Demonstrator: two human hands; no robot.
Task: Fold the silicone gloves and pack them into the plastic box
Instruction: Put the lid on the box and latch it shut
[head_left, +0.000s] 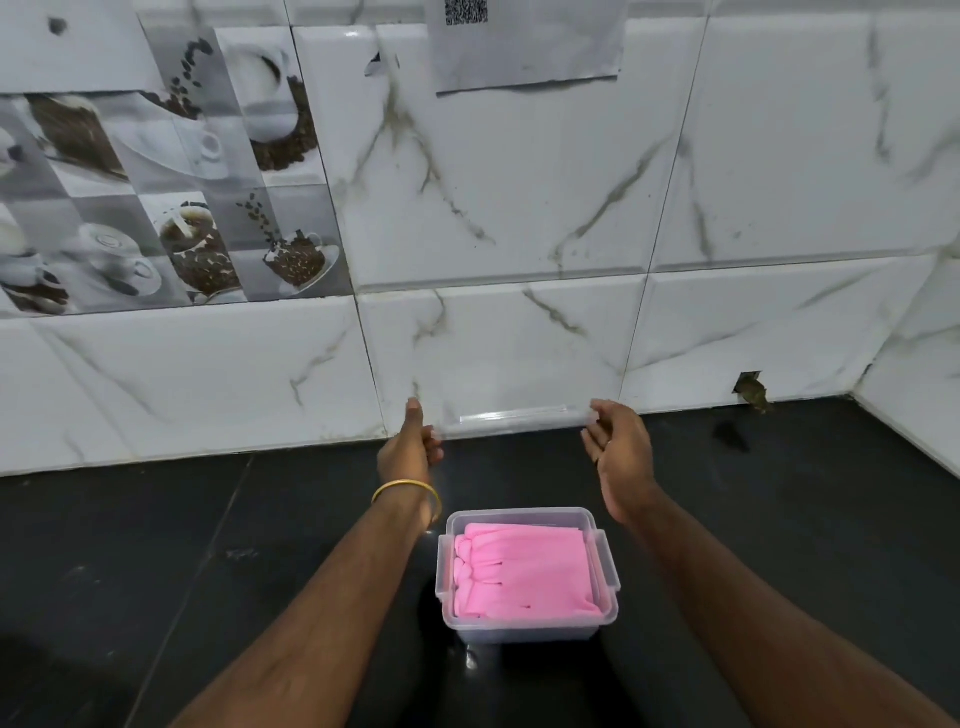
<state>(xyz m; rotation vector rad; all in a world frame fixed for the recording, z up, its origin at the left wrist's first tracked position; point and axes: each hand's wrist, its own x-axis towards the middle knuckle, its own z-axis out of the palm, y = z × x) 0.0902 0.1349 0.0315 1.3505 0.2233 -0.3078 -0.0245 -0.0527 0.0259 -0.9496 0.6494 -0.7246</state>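
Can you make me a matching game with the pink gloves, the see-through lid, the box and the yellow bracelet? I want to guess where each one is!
Things:
1. pink gloves
2. clear lid
3. plastic box
4. yellow bangle

Places:
A. on the left wrist
B. standing on the black counter, with no lid on
C. folded inside the box
D. held up in the air between the left hand and the right hand

Right pairs: 1-C, 2-D, 3-B, 4-A
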